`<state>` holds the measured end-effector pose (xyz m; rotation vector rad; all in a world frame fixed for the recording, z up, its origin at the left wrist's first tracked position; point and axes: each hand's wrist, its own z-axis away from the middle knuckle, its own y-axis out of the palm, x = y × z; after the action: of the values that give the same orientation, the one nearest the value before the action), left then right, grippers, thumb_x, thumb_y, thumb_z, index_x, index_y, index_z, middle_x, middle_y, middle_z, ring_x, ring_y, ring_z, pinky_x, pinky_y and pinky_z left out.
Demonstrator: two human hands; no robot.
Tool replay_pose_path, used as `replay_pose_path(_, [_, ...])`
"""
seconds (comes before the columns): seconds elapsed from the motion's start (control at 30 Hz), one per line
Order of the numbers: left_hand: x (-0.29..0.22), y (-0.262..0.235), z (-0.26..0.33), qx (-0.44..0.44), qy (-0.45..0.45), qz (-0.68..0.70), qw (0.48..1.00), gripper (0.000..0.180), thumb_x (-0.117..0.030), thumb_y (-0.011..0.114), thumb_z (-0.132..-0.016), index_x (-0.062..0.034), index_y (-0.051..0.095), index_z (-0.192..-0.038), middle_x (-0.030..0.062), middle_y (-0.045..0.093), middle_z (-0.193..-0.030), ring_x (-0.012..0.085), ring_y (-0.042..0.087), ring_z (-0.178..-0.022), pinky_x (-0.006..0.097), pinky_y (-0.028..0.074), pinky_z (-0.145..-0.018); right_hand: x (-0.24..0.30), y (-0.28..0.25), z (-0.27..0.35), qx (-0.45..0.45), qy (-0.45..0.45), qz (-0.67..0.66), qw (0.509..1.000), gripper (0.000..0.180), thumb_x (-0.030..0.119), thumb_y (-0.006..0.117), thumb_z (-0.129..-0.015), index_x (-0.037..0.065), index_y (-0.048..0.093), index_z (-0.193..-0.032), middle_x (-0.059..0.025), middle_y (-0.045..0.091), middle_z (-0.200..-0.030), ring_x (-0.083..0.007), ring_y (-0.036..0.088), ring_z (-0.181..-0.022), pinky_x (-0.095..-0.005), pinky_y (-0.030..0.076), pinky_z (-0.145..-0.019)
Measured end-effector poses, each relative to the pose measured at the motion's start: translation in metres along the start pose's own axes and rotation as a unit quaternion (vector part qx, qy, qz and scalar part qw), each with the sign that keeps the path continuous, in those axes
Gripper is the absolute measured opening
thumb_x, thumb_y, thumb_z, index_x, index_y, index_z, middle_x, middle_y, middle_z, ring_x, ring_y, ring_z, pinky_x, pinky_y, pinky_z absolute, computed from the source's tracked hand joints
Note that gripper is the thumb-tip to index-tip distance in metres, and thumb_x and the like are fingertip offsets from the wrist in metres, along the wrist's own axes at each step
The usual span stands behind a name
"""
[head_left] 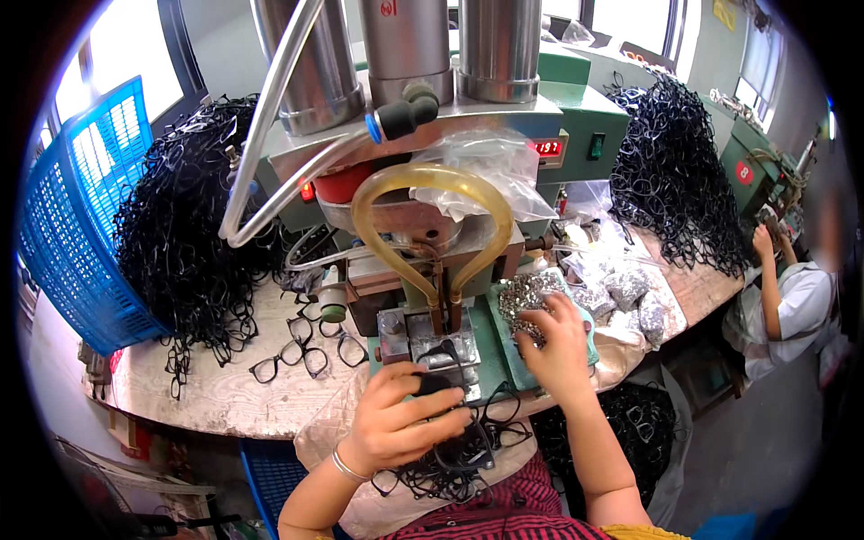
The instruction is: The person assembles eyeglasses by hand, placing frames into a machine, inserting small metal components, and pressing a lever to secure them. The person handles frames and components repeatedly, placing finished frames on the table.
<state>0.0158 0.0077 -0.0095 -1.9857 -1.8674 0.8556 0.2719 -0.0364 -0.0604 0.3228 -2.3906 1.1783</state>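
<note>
The left hand has its grip closed on a black eyeglass frame just below the press fixture, while the right hand's grip pinches small metal parts; fingers this near the fixture risk pinching, and the frame may seat crooked.

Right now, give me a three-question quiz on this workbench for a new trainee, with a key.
1. True or false: the left hand holds black eyeglass frames.
2. Where does the right hand rest? A) in the blue basket B) on the small silver metal parts in the green tray C) on the yellow hose
3. Fill in: loose black frames lie on the table to the ___ of the press.

Key: 1 true; 2 B; 3 left.
</note>
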Motion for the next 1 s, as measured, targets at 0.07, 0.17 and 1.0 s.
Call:
replay_pose_path(0.07, [0.005,0.003,0.0,0.004,0.012,-0.001,1.0,0.027,-0.018,0.083,-0.071,-0.0149,0.075,-0.097,0.0013,0.072,-0.102,0.022,0.053,-0.078,0.042,0.053,-0.082,-0.035,0.004,0.012,-0.017,0.024,0.057,0.998,0.019,0.011,0.076,-0.074,0.008,0.072,-0.092,-0.022,0.061,-0.122,-0.0406,0.051,-0.126,-0.0481,0.041,-0.104])
replay_pose_path(0.17, [0.005,0.003,0.001,0.013,0.009,-0.007,1.0,0.025,-0.018,0.081,-0.073,-0.0151,0.075,-0.097,0.0011,0.072,-0.103,0.022,0.053,-0.079,0.042,0.053,-0.082,-0.051,0.014,0.019,-0.048,0.009,0.008,0.999,0.013,0.012,0.077,-0.073,0.009,0.072,-0.085,-0.0202,0.062,-0.12,-0.0399,0.052,-0.123,-0.0476,0.043,-0.102])
replay_pose_path(1.0, [0.083,-0.063,0.105,-0.013,-0.277,-0.297,0.914,0.024,0.003,0.066,-0.078,-0.0061,0.067,-0.1,0.0113,0.067,-0.113,0.0356,0.058,-0.105,0.043,0.045,-0.095,-0.03,0.046,-0.006,-0.145,0.204,-0.445,0.86,0.01,0.003,0.068,-0.091,0.001,0.069,-0.101,0.0002,0.067,-0.091,-0.0063,0.059,-0.084,-0.0203,0.046,-0.076])
